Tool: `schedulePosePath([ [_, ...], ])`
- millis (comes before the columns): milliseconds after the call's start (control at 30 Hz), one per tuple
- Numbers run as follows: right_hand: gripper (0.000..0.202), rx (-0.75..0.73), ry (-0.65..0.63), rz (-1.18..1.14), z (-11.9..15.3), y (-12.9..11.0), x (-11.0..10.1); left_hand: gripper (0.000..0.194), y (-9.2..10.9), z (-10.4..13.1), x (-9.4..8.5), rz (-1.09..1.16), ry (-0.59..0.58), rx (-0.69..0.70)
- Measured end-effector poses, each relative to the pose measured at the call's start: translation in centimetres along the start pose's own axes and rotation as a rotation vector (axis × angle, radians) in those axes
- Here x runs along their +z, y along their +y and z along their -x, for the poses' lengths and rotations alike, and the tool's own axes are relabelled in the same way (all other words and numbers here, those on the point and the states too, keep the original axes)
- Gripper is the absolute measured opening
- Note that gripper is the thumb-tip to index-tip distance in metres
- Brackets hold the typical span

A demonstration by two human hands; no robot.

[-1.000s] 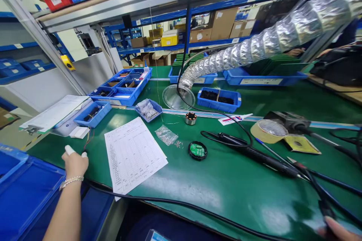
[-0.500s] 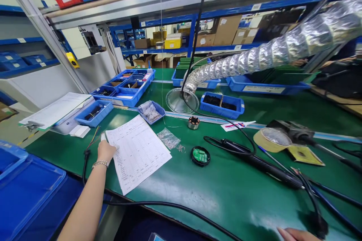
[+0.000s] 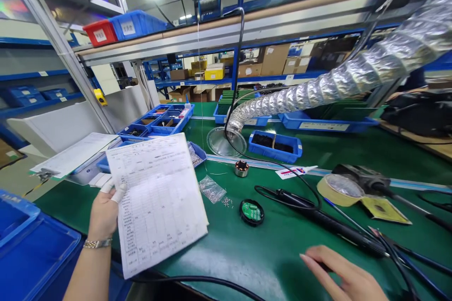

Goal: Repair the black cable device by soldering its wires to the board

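Observation:
My left hand [image 3: 106, 211], with white covers on some fingertips, is closed on the left edge of a printed paper sheet [image 3: 158, 207]. The paper is raised off the bench and tilted, partly hiding the blue trays behind it. At the lower right my right hand [image 3: 341, 270] hovers over the green bench top, fingers stretched out and holding nothing I can see. Between the hands lie a round black housing with a green circuit board [image 3: 252, 212], a copper-wound motor stator [image 3: 241, 168], a clear bag of small screws [image 3: 212, 189] and several loose screws [image 3: 227, 202].
A black soldering iron [image 3: 332, 221] and its cables lie to the right, near a roll of tape [image 3: 341, 190]. A silver extraction duct [image 3: 318, 87] reaches over the bench. Behind stand a blue tray of black parts [image 3: 275, 146] and a sectioned tray [image 3: 181, 124].
My left hand has lifted the paper off the bench and tilted it up. My right hand has come further into view from the lower right edge. The head view has tipped upward.

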State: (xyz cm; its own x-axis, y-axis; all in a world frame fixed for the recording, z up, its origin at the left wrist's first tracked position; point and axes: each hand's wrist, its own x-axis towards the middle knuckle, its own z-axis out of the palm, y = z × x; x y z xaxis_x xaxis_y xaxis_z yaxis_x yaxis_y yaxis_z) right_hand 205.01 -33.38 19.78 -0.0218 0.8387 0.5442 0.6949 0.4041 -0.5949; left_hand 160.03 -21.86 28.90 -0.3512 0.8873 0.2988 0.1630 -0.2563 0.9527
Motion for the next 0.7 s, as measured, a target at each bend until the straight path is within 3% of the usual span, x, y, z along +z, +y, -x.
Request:
schedulePosePath([
  [167, 0.028, 0.308, -0.115, -0.428, -4.6, -1.5, 2.2, 0.048, 2.0, 1.9, 7.7, 0.156, -0.292, -0.054],
  [333, 0.035, 0.425, -0.040, -0.909, -5.9, -1.1, 3.6, 0.049, 1.3, 2.4, 13.7, 0.201, -0.476, -0.129],
  [500, 0.032, 0.490, 0.006, -1.023, -5.5, 0.0, 3.9, 0.048, -0.6, 2.1, 16.6, 0.236, -0.530, -0.192],
  [700, 0.027, 0.581, 0.016, -0.984, -5.6, 0.9, 4.5, 0.053, -2.6, 2.2, 17.6, 0.249, -0.520, -0.298],
])
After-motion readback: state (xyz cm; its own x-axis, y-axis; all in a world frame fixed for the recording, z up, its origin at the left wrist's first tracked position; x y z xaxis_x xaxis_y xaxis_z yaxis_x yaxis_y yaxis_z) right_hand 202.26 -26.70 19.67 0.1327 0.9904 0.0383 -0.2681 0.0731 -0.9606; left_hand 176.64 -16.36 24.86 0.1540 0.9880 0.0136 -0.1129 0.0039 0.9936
